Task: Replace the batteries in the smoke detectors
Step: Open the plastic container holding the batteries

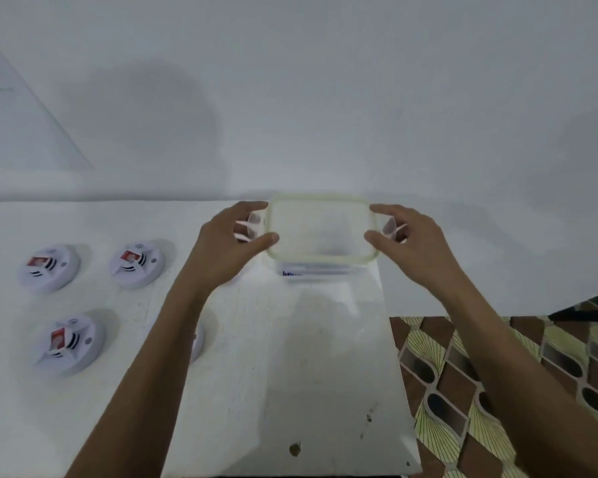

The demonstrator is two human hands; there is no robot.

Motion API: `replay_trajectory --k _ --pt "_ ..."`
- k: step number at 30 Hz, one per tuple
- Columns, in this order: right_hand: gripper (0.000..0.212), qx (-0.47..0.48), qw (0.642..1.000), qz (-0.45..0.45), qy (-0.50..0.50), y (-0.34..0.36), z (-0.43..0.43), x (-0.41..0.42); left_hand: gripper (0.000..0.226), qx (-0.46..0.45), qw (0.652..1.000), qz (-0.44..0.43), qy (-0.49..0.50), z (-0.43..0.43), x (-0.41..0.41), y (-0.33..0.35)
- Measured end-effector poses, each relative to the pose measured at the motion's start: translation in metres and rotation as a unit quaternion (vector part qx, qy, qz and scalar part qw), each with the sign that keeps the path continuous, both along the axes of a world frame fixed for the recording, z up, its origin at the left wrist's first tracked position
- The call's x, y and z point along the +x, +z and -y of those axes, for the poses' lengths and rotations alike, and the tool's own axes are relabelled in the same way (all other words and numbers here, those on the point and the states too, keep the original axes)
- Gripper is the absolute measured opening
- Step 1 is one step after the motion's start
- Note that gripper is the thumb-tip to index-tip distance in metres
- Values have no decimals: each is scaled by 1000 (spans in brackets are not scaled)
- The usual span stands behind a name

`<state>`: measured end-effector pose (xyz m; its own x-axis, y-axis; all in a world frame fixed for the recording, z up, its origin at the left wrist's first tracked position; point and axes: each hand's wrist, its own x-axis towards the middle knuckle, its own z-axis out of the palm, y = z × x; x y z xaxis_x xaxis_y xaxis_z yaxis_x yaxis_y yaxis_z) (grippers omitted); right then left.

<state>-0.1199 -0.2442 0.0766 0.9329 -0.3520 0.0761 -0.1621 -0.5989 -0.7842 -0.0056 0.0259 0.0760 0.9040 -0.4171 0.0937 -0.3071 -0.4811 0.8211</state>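
A clear green-rimmed plastic lid (320,229) is being pinched by left hand (221,250) and right hand (418,246) — round white smoke detectors (137,265) seemingly untouched.

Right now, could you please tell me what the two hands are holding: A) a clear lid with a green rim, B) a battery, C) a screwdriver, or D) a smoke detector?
A: the left hand and the right hand each pinch one end of the clear lid between thumb and fingers.
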Motion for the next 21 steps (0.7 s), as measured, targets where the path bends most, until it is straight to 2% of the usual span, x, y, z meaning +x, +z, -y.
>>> replay_trajectory --k 6,11,18,21 --pt "41 1 1000 -24 -6 -10 35 88 49 56 998 34 6 42 74 -12" --pt "44 -17 998 -64 -2 -31 52 137 48 95 995 27 -8 64 121 -41" --pt "44 -22 993 -113 12 -70 58 156 49 136 989 -30 -43 69 148 -81" --pt "45 -23 990 -139 29 -83 58 154 51 173 983 -23 -56 68 150 -93"
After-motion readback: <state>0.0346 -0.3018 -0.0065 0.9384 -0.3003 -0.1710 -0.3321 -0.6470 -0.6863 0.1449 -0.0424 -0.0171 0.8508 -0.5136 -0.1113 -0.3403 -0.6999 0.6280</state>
